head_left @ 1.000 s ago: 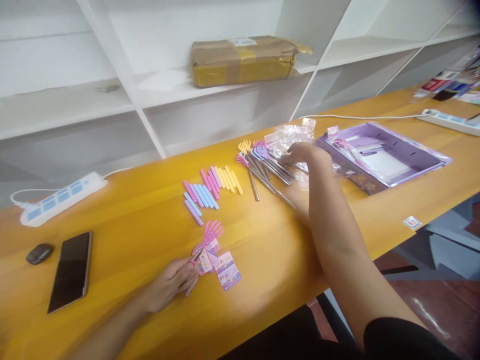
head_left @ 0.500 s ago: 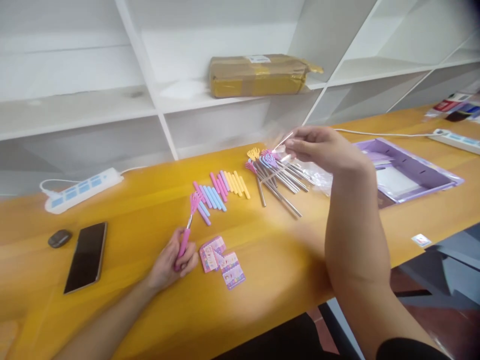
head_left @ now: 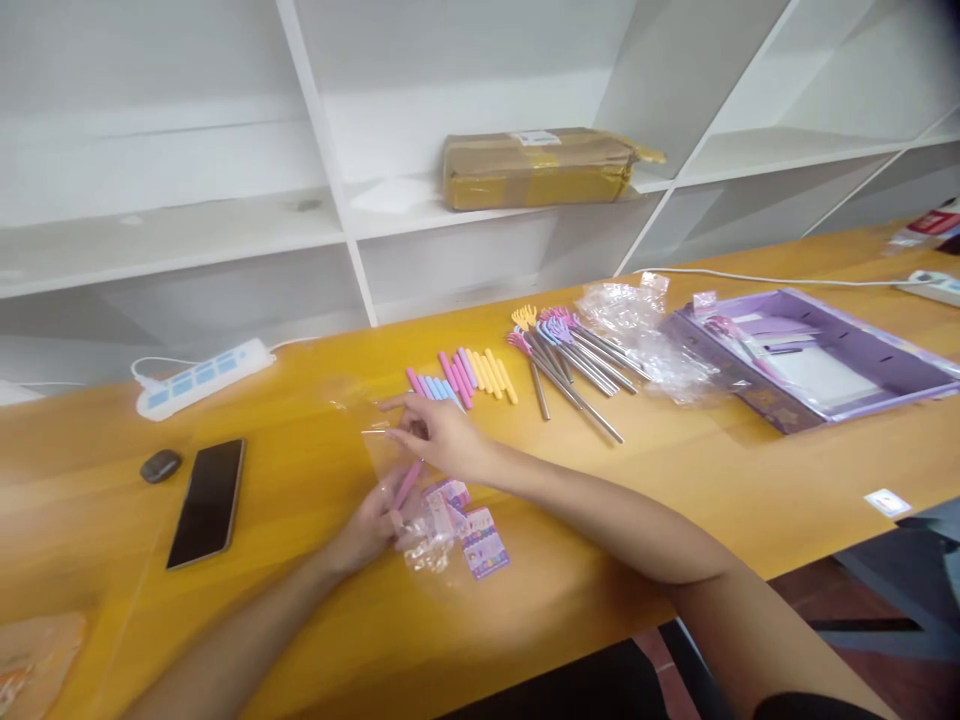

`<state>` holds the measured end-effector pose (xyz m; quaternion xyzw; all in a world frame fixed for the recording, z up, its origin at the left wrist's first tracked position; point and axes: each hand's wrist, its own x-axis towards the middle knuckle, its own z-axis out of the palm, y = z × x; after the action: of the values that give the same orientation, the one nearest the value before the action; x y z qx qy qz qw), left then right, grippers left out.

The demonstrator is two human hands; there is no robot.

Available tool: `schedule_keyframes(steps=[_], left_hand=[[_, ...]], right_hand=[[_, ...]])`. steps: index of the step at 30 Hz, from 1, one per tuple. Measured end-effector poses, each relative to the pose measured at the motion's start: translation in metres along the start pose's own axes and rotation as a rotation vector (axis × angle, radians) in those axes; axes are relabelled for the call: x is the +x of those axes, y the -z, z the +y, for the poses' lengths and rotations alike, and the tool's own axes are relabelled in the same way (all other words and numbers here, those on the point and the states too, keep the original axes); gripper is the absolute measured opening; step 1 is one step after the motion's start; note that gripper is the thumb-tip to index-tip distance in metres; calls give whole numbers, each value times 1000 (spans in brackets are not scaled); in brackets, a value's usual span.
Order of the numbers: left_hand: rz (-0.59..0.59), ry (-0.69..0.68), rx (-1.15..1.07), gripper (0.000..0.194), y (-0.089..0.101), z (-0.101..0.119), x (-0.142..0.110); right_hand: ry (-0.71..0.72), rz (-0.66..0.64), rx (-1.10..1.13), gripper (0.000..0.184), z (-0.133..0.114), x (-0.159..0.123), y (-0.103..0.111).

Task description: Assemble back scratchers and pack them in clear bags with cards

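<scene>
My left hand (head_left: 369, 530) is closed around the pink handle of a back scratcher (head_left: 407, 485). The scratcher's claw end is hidden behind my right hand (head_left: 444, 438), which pinches the edge of a clear plastic bag (head_left: 429, 545). The bag hangs over the scratcher and my left fingers. Small printed cards (head_left: 486, 545) lie beside and partly under it. Behind my right hand are several loose pink, blue and yellow handle sleeves (head_left: 491, 375). To their right is a pile of back scratchers (head_left: 574, 355) with coloured claws and bare metal rods.
Crumpled clear bags (head_left: 637, 325) lie beside a purple open box (head_left: 795, 415) on the right. A phone (head_left: 206, 503), a black mouse-like object (head_left: 160, 466) and a power strip (head_left: 206, 380) are on the left. A taped carton (head_left: 540, 170) sits on the shelf behind.
My right hand has come from the pile of bags on the right to my left hand, bringing a clear bag. My left hand has raised and turned the pink back scratcher.
</scene>
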<state>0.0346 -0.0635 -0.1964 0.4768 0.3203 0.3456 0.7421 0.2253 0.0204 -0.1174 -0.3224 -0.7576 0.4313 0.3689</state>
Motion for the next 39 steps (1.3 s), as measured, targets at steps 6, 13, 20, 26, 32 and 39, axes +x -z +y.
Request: schedule_keyframes(steps=[6, 13, 20, 26, 32, 39], left_hand=[[-20, -31, -99, 71, -2, 3, 2], [79, 3, 124, 44, -2, -2, 1], [186, -67, 55, 54, -6, -2, 0], [205, -68, 64, 52, -5, -6, 3], [179, -94, 55, 51, -3, -5, 0], [174, -143, 250, 57, -4, 2, -4]], right_hand=[[55, 1, -112, 31, 1, 0, 2], [167, 15, -139, 29, -12, -1, 7], [-92, 373, 183, 35, 28, -7, 12], [-228, -106, 496, 60, 38, -26, -18], [-321, 236, 494, 64, 29, -35, -4], [-359, 151, 486, 63, 17, -40, -17]])
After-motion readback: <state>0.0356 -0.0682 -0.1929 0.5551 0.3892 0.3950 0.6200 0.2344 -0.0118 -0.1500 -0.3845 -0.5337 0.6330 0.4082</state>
